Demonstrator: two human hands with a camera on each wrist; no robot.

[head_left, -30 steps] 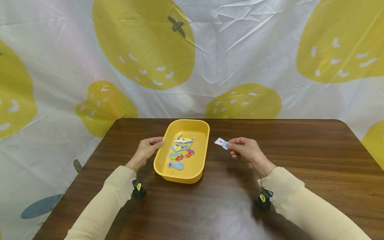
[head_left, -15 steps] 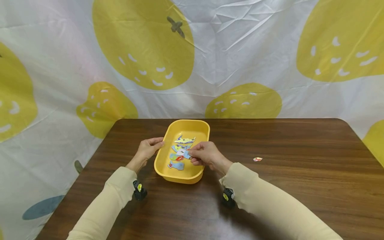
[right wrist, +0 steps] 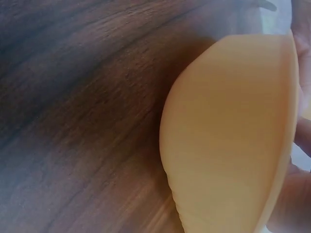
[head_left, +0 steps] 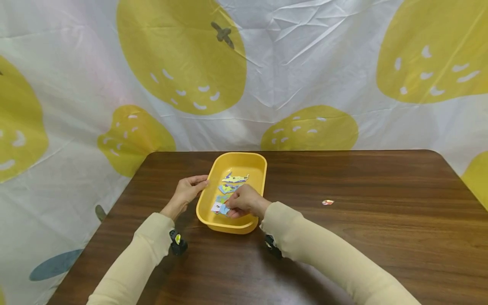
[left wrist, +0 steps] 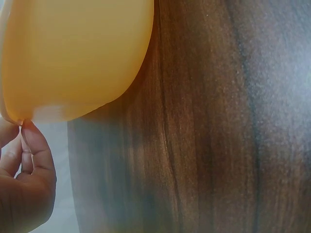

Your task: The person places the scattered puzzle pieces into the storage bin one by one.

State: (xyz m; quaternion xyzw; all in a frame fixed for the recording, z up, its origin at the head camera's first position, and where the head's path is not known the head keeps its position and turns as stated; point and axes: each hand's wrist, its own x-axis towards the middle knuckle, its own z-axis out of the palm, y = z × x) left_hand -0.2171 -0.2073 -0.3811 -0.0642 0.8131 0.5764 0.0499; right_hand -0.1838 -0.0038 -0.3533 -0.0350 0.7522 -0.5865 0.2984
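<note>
At the left long side of a yellow plastic tray (head_left: 264,169), my left hand (head_left: 184,195) pinches the rim between thumb and fingers. The left wrist view shows this pinch at the tray's edge (left wrist: 63,114). Inside the tray, my right hand (head_left: 245,200) holds a small white-and-blue paper piece (head_left: 217,206) low over the near end. Other irregular coloured scraps lie in the tray: a yellow-and-purple strip (head_left: 235,178) farthest away, then a blue-and-yellow scrap (head_left: 228,188), then a greenish one (head_left: 222,198). My right hand and the held piece cover the scraps nearest me.
A small red-and-white scrap (head_left: 328,202) lies alone on the brown wooden table (head_left: 381,237), right of the tray. Behind the table hangs a white curtain (head_left: 282,76) with large yellow fruit prints.
My right hand has carried the white-and-blue paper piece left from beside the tray into it, then toward its near end. My left hand has stayed at the rim.
</note>
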